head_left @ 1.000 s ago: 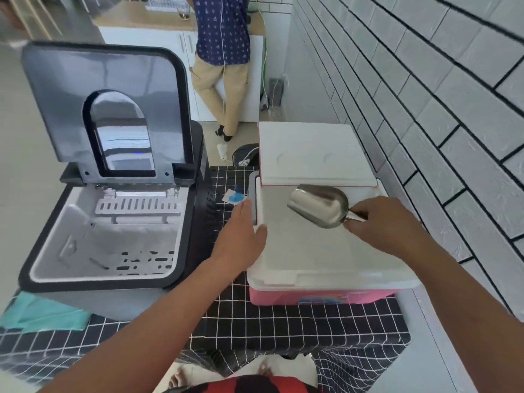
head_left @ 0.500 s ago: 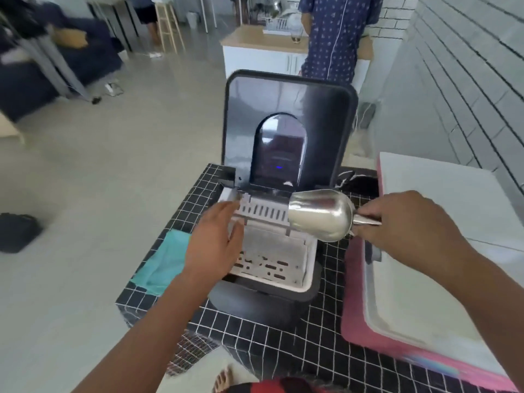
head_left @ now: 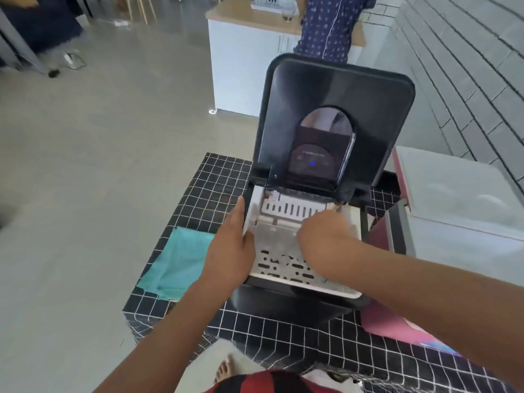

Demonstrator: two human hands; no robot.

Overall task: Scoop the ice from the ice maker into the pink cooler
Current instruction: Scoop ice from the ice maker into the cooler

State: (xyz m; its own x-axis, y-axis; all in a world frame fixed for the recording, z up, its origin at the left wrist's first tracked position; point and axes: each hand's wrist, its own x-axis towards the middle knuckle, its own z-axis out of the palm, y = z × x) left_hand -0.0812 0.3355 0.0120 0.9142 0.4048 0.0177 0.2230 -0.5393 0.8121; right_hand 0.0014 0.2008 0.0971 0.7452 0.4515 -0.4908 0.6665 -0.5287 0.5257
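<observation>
The black ice maker stands at the middle of the table with its lid raised. Its white slotted basket lies open; I cannot make out ice in it. My left hand clasps the basket's left wall, thumb inside and fingers along the outside. My right hand is down in the basket's back right, fisted on the metal scoop, which the hand almost entirely hides. The pink cooler sits just to the right, its white lid open.
A teal cloth lies left of the ice maker on the black checked tablecloth, near the table's left edge. A white brick wall runs along the right. A person stands at a counter behind.
My view swung left from the cooler onto the ice maker. My right hand took the scoop from above the cooler down into the basket. My left hand went from the cooler's rim to the basket's left wall.
</observation>
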